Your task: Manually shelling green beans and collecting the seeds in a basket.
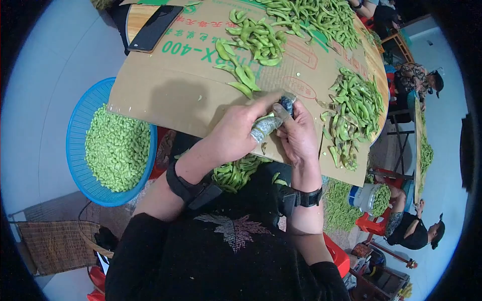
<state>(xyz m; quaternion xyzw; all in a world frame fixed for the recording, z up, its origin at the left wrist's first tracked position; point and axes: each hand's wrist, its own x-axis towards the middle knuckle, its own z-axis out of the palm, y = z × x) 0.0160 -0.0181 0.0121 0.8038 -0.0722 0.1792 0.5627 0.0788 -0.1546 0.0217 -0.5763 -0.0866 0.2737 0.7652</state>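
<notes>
My left hand [232, 131] and my right hand [302, 131] meet over the near edge of the cardboard sheet [150, 95], fingers closed and pinching together. A sliver of pale green bean pod [272, 115] shows between them; the fingers hide most of it. Grey patterned wrapping [264, 127] covers a digit of my left hand, and a dark blue wrapping [286, 103] shows at my right fingertips. Just beyond lie loose green bean pods [245, 75]. Right of my right hand is a pile of pods [354, 103], some browned. More pods [236, 173] rest below my wrists, by my lap.
A blue basket [72, 145] of shelled green beans [118, 150] stands at left. A black phone [155, 28] lies at the table's far left, and a large pod heap [326, 20] at the far side. Two people [414, 228] sit at right near a white bucket [362, 198].
</notes>
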